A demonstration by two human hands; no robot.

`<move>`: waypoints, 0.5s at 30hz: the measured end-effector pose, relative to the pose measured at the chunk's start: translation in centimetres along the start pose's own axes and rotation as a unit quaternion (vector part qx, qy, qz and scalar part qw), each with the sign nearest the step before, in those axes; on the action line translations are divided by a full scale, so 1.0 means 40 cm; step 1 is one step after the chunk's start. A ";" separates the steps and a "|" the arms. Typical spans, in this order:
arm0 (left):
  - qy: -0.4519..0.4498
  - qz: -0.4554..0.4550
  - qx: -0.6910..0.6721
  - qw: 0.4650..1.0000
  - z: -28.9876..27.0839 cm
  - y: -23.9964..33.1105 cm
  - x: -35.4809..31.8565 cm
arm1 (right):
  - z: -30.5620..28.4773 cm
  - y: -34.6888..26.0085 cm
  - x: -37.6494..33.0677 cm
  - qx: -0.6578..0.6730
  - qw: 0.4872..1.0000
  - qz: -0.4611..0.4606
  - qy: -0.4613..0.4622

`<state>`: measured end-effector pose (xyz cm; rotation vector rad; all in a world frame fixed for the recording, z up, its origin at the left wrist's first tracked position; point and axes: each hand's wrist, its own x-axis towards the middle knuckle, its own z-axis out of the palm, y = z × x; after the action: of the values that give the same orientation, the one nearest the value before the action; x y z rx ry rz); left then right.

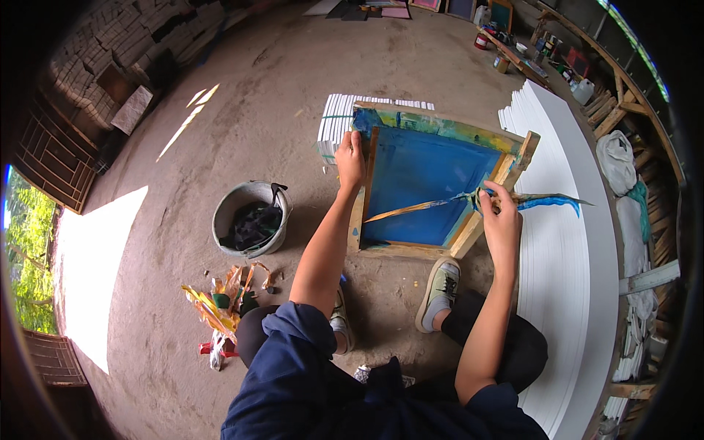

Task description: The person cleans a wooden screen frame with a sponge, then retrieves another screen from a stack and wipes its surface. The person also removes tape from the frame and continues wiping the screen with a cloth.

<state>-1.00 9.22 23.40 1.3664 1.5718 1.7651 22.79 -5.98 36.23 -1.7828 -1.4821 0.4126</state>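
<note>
A wooden screen-printing frame [433, 183] with blue mesh and paint-smeared edges stands tilted in front of me. My left hand [350, 163] grips its left side bar near the upper corner. At the right side bar, my right hand [500, 209] pinches a strip of paint-stained tape [543, 202]. The strip's blue end trails off to the right past my fingers. A tan stretch of the same strip runs leftward across the mesh to the frame's left bar. My fingertips partly hide where the strip meets the right bar.
On the left stands a grey bucket [253, 246] with dark cloth inside. Crumpled tape scraps [224, 301] lie nearer me on the concrete floor. Behind the frame is a strapped bundle of white sheets [337, 121]. A long white stack [561, 293] runs along my right.
</note>
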 end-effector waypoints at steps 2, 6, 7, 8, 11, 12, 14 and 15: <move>-0.017 -0.010 -0.045 0.999 0.000 -0.038 -0.025 | 0.049 -0.024 0.025 0.035 0.995 -0.089 0.035; -0.017 -0.041 -0.070 0.997 -0.025 -0.112 -0.083 | 0.223 -0.043 0.030 -0.168 0.955 -0.231 -0.078; -0.013 -0.047 -0.079 0.996 -0.030 -0.119 -0.090 | 0.274 -0.030 0.016 -0.190 0.946 -0.217 -0.144; -0.021 -0.057 -0.082 0.995 -0.036 -0.120 -0.090 | 0.325 -0.008 0.002 -0.209 0.933 -0.203 -0.210; -0.055 -0.084 -0.115 0.988 -0.003 -0.083 -0.099 | 0.452 0.141 0.008 -0.181 0.929 -0.152 -0.285; -0.053 -0.087 -0.117 0.988 -0.014 -0.089 -0.100 | 0.480 0.147 -0.003 -0.160 0.933 -0.169 -0.276; -0.050 -0.092 -0.121 0.987 -0.033 -0.102 -0.100 | 0.530 0.161 -0.025 -0.119 0.939 -0.198 -0.256; -0.053 -0.083 -0.131 0.986 -0.032 -0.102 -0.103 | 0.547 0.170 -0.030 -0.087 0.945 -0.187 -0.255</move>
<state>-1.50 6.37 18.21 1.1483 1.3033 1.6997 12.42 0.30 16.74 -1.5338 -2.2332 0.5896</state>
